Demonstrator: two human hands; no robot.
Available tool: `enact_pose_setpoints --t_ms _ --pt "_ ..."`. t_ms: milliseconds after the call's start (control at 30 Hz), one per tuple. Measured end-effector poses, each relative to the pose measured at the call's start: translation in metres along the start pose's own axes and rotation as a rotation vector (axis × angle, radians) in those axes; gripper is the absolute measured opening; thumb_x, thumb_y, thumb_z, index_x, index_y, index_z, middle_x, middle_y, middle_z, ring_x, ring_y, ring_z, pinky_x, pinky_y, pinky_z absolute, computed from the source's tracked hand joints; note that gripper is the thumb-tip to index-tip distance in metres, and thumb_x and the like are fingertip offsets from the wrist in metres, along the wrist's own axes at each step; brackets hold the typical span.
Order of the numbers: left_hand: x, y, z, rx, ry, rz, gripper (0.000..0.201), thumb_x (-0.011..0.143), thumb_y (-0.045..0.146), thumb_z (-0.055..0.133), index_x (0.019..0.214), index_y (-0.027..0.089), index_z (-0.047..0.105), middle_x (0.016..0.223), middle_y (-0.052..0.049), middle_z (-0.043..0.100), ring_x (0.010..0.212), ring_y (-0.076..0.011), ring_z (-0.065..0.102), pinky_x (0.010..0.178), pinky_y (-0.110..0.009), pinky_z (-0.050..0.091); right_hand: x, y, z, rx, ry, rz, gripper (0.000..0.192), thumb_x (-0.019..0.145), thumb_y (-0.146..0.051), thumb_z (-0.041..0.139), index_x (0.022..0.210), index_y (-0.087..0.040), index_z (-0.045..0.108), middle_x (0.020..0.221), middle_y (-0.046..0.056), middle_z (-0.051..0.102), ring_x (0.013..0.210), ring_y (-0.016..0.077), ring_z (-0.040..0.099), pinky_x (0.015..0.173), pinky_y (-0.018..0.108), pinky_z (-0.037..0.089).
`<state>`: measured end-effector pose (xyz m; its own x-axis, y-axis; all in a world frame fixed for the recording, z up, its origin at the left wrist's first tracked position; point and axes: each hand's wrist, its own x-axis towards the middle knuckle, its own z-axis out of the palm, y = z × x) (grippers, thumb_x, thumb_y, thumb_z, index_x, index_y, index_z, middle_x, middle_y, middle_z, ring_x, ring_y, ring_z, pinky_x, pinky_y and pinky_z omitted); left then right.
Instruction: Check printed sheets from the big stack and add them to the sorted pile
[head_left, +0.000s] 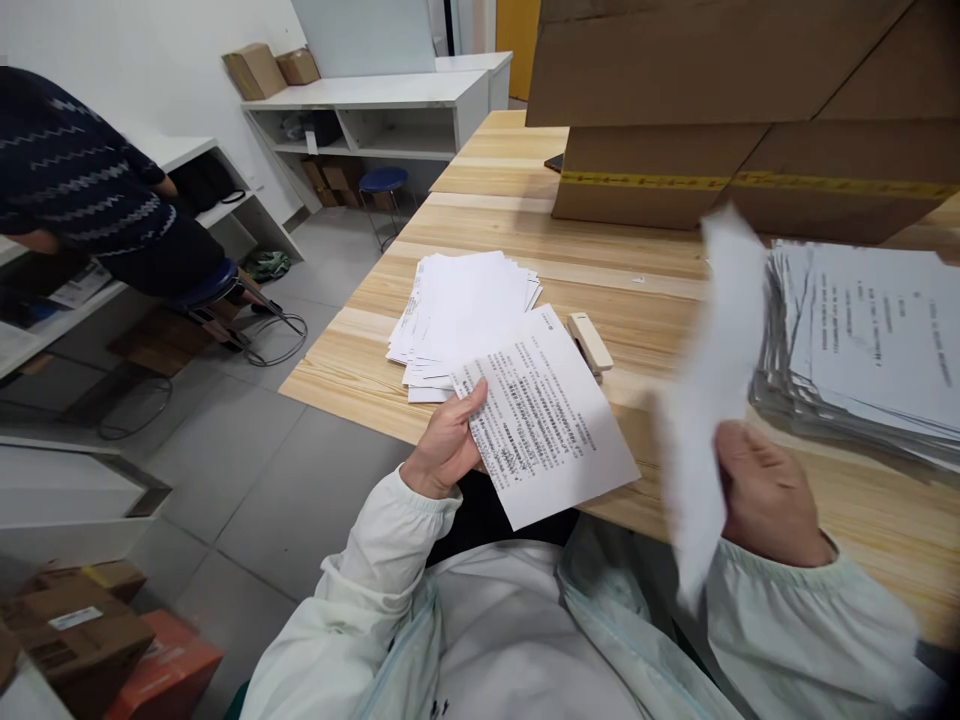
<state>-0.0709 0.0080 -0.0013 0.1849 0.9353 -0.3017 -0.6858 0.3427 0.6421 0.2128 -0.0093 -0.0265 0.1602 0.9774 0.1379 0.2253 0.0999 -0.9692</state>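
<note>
A printed sheet of paper [551, 425] is pinched at its left edge by my left hand [450, 440], thumb on top, over the table's front edge. I cannot tell whether it is a single sheet. My right hand [769, 490] grips another sheet of paper [712, 400], raised nearly on edge and blurred by motion. Just past the left-hand sheet lies a cream stapler [590, 340]. A loose pile of white papers [465, 305] sits left of the stapler. Beyond my right hand stands a thick stack of printed papers [877, 340].
Large cardboard boxes [645, 180] stand at the back right of the wooden table [360, 345]. A person [97, 190] sits on a stool at the left by white shelving. Boxes, one orange [165, 665], lie on the floor at lower left. A blue stool [383, 180] stands farther back.
</note>
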Motion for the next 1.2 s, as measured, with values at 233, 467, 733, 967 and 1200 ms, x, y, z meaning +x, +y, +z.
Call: enact_pose_setpoints --t_ms 233,467,733,967,1200 --pt "-0.004 -0.002 0.004 -0.030 -0.018 -0.028 0.033 0.091 0.034 0.064 0.117 0.014 0.068 0.129 -0.011 0.070 0.135 -0.0286 0.055 0.118 -0.045 0.041 -0.013 -0.009 0.017 -0.321 -0.127 -0.027 0.049 0.091 -0.058 0.054 0.062 -0.019 0.058 0.051 -0.003 0.039 0.046 0.0091 0.034 0.040 0.023 0.025" --pt "-0.007 -0.011 0.012 0.040 -0.022 0.058 0.041 0.086 0.039 0.071 0.118 0.016 0.068 0.124 -0.011 0.071 0.130 -0.0295 0.058 0.116 -0.047 0.044 -0.022 -0.006 0.029 -0.327 -0.175 -0.101 0.038 0.092 -0.046 0.057 0.065 -0.019 0.058 0.052 -0.004 0.045 0.047 0.0093 0.038 0.044 0.023 0.030" --pt "-0.046 0.037 0.073 0.555 -0.602 0.274 0.025 0.089 0.023 0.065 0.112 0.022 0.077 0.119 -0.002 0.074 0.124 -0.0310 0.063 0.112 -0.045 0.045 0.003 -0.038 0.026 0.100 0.018 -0.448 0.035 0.067 -0.031 0.084 0.100 -0.026 0.073 0.097 0.008 0.071 0.093 0.0267 0.067 0.087 0.047 0.054" --pt "-0.037 0.024 0.070 0.708 -0.587 0.397 0.034 0.095 0.021 0.054 0.123 0.022 0.071 0.127 -0.007 0.070 0.123 -0.0289 0.062 0.109 -0.042 0.045 -0.005 -0.033 0.027 0.057 0.033 -0.386 0.014 0.076 -0.020 0.076 0.086 -0.028 0.076 0.082 0.003 0.073 0.079 0.0242 0.068 0.071 0.041 0.055" --pt "-0.030 0.011 0.062 0.656 -0.561 0.372 0.033 0.091 0.040 0.063 0.116 0.022 0.073 0.122 -0.009 0.071 0.120 -0.0288 0.063 0.104 -0.041 0.048 0.001 -0.028 0.029 0.133 -0.077 -0.465 0.006 0.078 -0.022 0.074 0.081 -0.026 0.073 0.082 0.005 0.073 0.082 0.0243 0.068 0.081 0.044 0.056"
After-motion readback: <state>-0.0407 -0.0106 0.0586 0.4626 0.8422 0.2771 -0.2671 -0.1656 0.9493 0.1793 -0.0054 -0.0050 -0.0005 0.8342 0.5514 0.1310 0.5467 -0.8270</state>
